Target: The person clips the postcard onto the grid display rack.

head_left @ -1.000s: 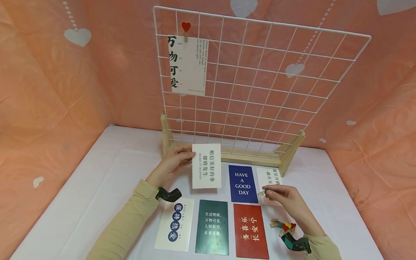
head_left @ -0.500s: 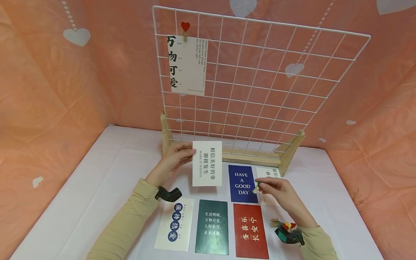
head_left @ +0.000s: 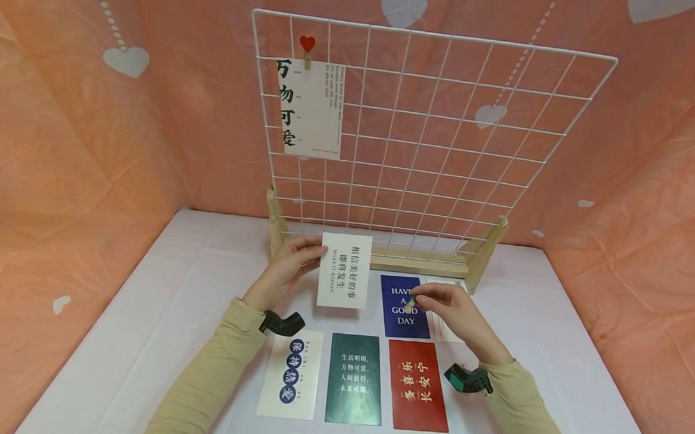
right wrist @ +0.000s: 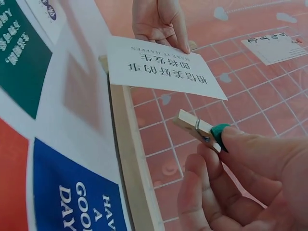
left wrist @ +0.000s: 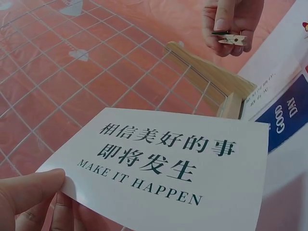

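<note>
A white card (head_left: 345,271) printed "MAKE IT HAPPEN" is held up off the table by my left hand (head_left: 291,269), its thumb and fingers pinching the card's left edge. Between thumb and fingers, my right hand (head_left: 450,313) pinches a small wooden clothespin (right wrist: 197,129) with a green piece on it. That hand hovers over the blue "HAVE A GOOD DAY" card (head_left: 398,324), with a gap between the clothespin and the white card. Behind both hands stands a white wire grid (head_left: 407,139), where a red heart clothespin (head_left: 307,49) holds another white card (head_left: 313,113) at the upper left.
Wooden feet and a bar (head_left: 420,265) support the grid. On the white table lie a card with blue circles (head_left: 290,374), a green card (head_left: 353,386) and a red card (head_left: 419,385). A partly covered white card (head_left: 444,326) lies right of the blue one.
My right hand has moved left with the clothespin, from over the right-hand white card to over the blue card. The left hand has raised its card slightly and tilted it.
</note>
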### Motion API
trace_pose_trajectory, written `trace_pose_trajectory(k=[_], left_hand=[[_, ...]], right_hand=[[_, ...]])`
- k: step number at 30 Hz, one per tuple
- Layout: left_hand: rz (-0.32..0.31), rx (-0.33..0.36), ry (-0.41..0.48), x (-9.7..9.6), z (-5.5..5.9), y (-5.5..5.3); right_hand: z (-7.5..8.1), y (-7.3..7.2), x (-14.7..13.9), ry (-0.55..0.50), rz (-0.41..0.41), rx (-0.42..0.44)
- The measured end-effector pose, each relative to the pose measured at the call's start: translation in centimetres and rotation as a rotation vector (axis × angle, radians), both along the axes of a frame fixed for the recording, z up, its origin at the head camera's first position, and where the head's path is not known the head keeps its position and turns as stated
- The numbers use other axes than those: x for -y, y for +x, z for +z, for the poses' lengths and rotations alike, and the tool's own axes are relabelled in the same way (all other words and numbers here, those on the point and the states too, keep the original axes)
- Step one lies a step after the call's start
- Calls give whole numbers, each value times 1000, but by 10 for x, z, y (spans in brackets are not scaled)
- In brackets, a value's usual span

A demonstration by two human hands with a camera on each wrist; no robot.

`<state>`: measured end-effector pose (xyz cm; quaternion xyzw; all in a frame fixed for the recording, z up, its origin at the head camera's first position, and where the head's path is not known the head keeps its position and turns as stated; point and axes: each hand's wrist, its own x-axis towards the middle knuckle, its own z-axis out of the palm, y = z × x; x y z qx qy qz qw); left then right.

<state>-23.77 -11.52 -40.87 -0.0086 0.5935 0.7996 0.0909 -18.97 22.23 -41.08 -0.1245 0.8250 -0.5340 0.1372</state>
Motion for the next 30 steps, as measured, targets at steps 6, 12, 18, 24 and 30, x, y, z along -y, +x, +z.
trace_pose_trajectory(k=[6,12,18,24,30], left_hand=[[-1,-18,13,-4,2,0],[4,-8,23,-7,4,-1],[9,-17,41,-8,10,-2],[14,-22,77,-8,17,-4],[5,-50,76,-8,26,-6]], right_hand=[[5,-6,5,-29,30,-9],[9,-11,8,-29,54,-5],[18,-17,12,-24,75,-40],[28,-24,17,-41,120,-88],[41,-30,20,-12,141,-124]])
